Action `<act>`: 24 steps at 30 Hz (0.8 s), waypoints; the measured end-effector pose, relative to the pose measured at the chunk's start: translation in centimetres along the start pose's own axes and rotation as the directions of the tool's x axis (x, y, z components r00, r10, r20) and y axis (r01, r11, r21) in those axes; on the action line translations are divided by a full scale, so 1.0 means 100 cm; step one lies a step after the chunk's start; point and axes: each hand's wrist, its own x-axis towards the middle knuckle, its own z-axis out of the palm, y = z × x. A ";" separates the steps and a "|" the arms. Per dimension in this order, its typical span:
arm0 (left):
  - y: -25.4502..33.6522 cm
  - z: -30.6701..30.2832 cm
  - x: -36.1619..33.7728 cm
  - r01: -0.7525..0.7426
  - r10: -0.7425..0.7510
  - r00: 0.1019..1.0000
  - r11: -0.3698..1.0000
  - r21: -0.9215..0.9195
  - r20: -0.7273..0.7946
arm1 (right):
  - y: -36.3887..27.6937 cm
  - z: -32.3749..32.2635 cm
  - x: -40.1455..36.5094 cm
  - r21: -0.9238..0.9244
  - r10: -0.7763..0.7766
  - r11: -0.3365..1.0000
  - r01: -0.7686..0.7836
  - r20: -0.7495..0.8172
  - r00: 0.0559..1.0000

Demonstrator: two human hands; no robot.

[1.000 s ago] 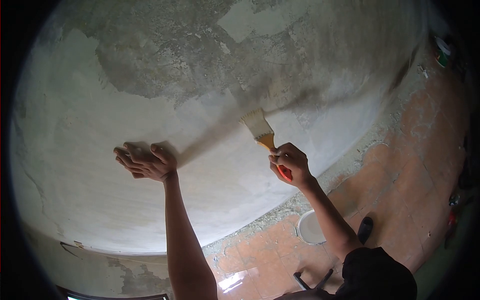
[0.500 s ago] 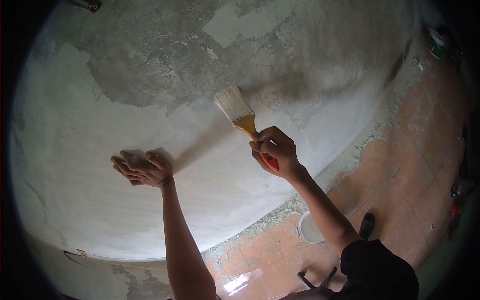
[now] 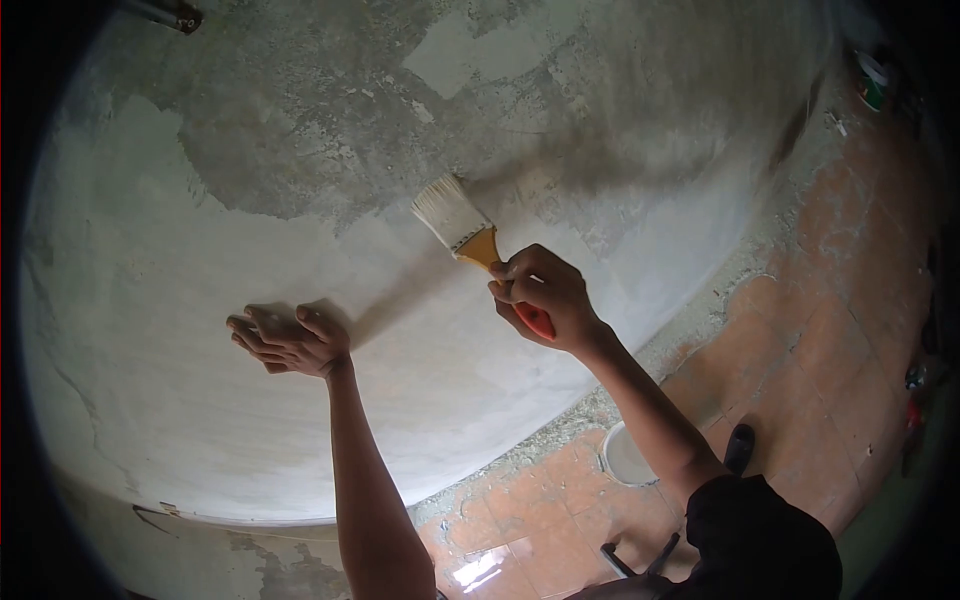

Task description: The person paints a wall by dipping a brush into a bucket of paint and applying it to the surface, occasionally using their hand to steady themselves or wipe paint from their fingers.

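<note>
A wide brush point(image 3: 452, 215) with pale bristles and a yellow and red handle is held in my right hand point(image 3: 545, 298), its fingers wrapped round the handle. The bristles point up and left against the wall point(image 3: 250, 420), near the border between its whitish lower part and rough grey upper part. To the left, my left hand point(image 3: 290, 340) rests on the whitish surface with its fingers spread and nothing held.
Below the wall lies a tiled floor point(image 3: 800, 370) with a rough debris strip along its edge. A white bucket point(image 3: 628, 457) stands beside a dark shoe point(image 3: 739, 449). A green and white container point(image 3: 872, 82) is at the upper right.
My right hand and the brush have moved slightly left, and the bristles look more fanned out. My left hand keeps its place on the wall.
</note>
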 end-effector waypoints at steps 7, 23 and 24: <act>0.001 0.001 0.000 -0.012 0.012 1.000 1.000 0.003 -0.014 | 0.010 -0.015 -0.040 0.032 0.157 0.987 -0.159 0.055 0.986; -0.008 -0.001 0.008 -0.007 0.007 1.000 0.999 -0.037 0.022 | -0.103 -0.198 -0.466 0.509 0.744 -0.325 -0.797 -0.382 -0.548; -0.005 -0.004 0.010 -0.019 0.020 1.000 0.999 -0.039 0.022 | -0.115 -0.199 -0.463 0.469 0.743 -0.371 -0.802 -0.368 -0.559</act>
